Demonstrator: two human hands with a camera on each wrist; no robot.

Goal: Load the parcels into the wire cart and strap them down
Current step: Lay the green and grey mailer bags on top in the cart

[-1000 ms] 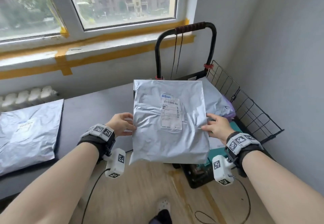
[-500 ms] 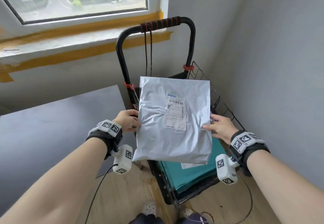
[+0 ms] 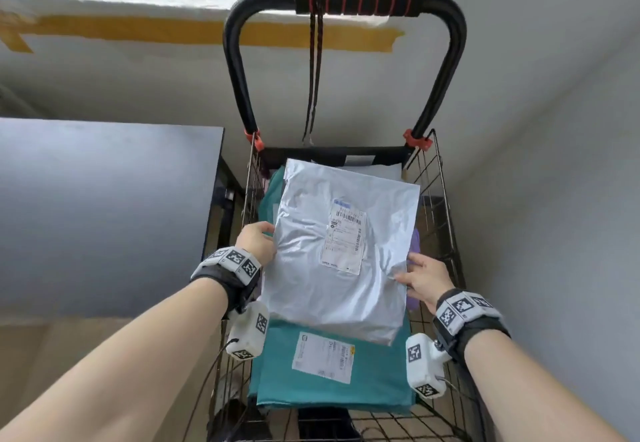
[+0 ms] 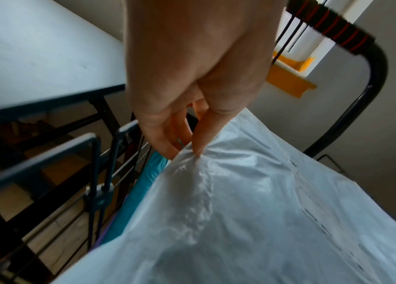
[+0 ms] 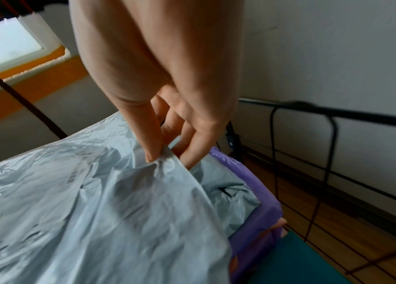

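You've carried the grey parcel (image 3: 341,254) off the table side and over the cart (image 3: 446,220): a second ago it hung in front of you with the cart off at your 2 o'clock, and now the cart sits dead ahead at 12 with the parcel inside its wire walls. It looks to be hovering just above the load, or barely settling; I can't tell if it touches yet. My read is that the carry is done and only the set-down is left for this one.

Your left hand (image 3: 257,243) pinches the parcel's left edge, thumb on top and fingers (image 4: 165,142) below the film. Your right hand (image 3: 423,277) pinches the right edge the same way, and the plastic puckers at the thumb tip in the wrist view. So both hands grip; neither is spread.

Counting from near to far:
- Two hands, both on the one grey parcel.
- One teal parcel (image 3: 332,382) nearest you at 6 o'clock, white label up, flat in the cart.
- One purple parcel (image 5: 252,194) peeking out at 3 o'clock beneath your right hand.
- One more pale parcel (image 3: 377,171) at 12, mostly hidden under the grey one.
- One strap (image 3: 316,74), a dark cord doubled over, hanging from the handle (image 3: 358,0) at 12 and not yet used.

That makes four parcels visible at the cart, three of them loaded. Strapping hasn't started, so I'd judge you're well into loading.
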